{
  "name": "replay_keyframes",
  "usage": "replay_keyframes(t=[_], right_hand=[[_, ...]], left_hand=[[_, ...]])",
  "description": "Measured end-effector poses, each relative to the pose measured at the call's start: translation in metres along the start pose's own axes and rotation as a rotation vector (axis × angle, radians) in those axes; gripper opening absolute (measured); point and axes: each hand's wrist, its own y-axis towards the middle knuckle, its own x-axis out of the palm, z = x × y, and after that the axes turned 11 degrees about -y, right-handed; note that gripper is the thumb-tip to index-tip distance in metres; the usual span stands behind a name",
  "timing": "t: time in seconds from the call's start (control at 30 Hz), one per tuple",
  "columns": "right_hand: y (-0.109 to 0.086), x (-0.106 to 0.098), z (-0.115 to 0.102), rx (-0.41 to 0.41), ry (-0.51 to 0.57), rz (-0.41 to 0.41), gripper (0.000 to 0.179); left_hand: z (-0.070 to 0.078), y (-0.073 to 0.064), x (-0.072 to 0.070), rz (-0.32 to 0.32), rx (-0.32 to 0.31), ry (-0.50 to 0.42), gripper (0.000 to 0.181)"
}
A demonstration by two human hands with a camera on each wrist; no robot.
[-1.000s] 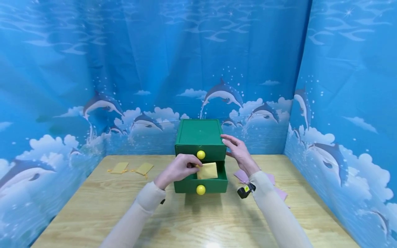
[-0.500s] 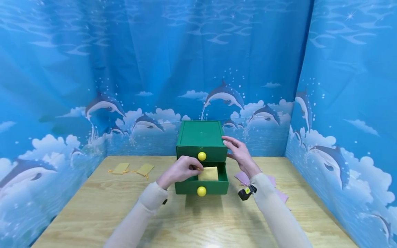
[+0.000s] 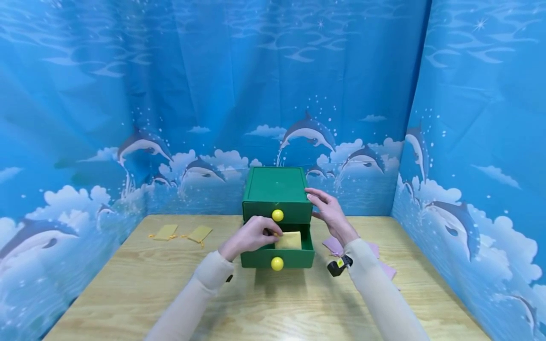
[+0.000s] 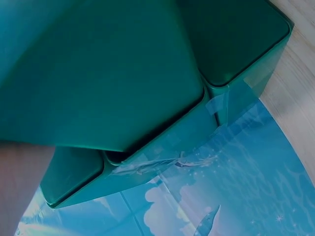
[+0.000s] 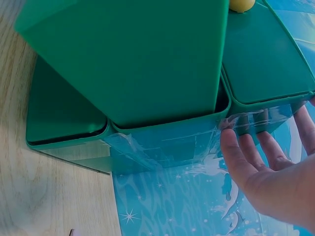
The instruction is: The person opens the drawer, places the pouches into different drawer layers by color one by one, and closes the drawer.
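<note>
In the head view a green drawer cabinet (image 3: pixel 275 184) has its middle drawer (image 3: pixel 294 259) pulled out, with a yellow knob (image 3: pixel 277 264) on its front. My left hand (image 3: pixel 251 234) reaches over that drawer and pinches the left edge of a yellow drawstring pouch (image 3: pixel 289 240). The pouch's lower part is hidden behind the drawer front. My right hand (image 3: pixel 329 213) rests against the cabinet's right side, fingers extended. The right wrist view shows its fingertips (image 5: pixel 230 137) along the side wall, by the taped drawer frames. Only a bit of the left hand (image 4: pixel 22 177) shows in the left wrist view.
Two more yellow pouches (image 3: pixel 166 232) (image 3: pixel 199 233) lie on the wooden table (image 3: pixel 141 284) to the left. Pink pouches (image 3: pixel 334 245) lie to the right, partly under my right forearm. A blue dolphin curtain (image 3: pixel 213 94) stands behind the cabinet.
The pouch has sunk lower into the middle drawer, and my left hand has moved slightly down and right with it. My right hand keeps its place on the cabinet's side.
</note>
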Motion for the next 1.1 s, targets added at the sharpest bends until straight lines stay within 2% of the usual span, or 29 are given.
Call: replay_keyframes(t=[0.17, 0.6, 0.73, 0.9, 1.0, 1.1], right_hand=[[0.001, 0.000, 0.001, -0.003, 0.002, 0.002, 0.045], [0.002, 0.000, 0.002, -0.003, -0.001, 0.001, 0.046], [0.002, 0.000, 0.003, -0.006, -0.010, 0.000, 0.047], [0.002, 0.000, 0.003, -0.011, -0.007, 0.002, 0.047], [0.002, 0.000, 0.003, -0.012, -0.007, 0.001, 0.047], [0.002, -0.001, 0.003, -0.014, -0.003, 0.000, 0.046]], left_hand=[[0.000, 0.000, 0.001, -0.014, -0.023, -0.005, 0.017], [-0.001, -0.004, -0.004, 0.038, -0.019, -0.064, 0.017], [-0.004, -0.007, -0.004, 0.105, -0.014, -0.098, 0.014], [-0.008, -0.011, -0.007, 0.212, 0.046, -0.197, 0.010], [-0.011, -0.012, -0.011, 0.286, 0.077, -0.263, 0.015], [-0.013, -0.012, -0.015, 0.358, 0.078, -0.309, 0.021]])
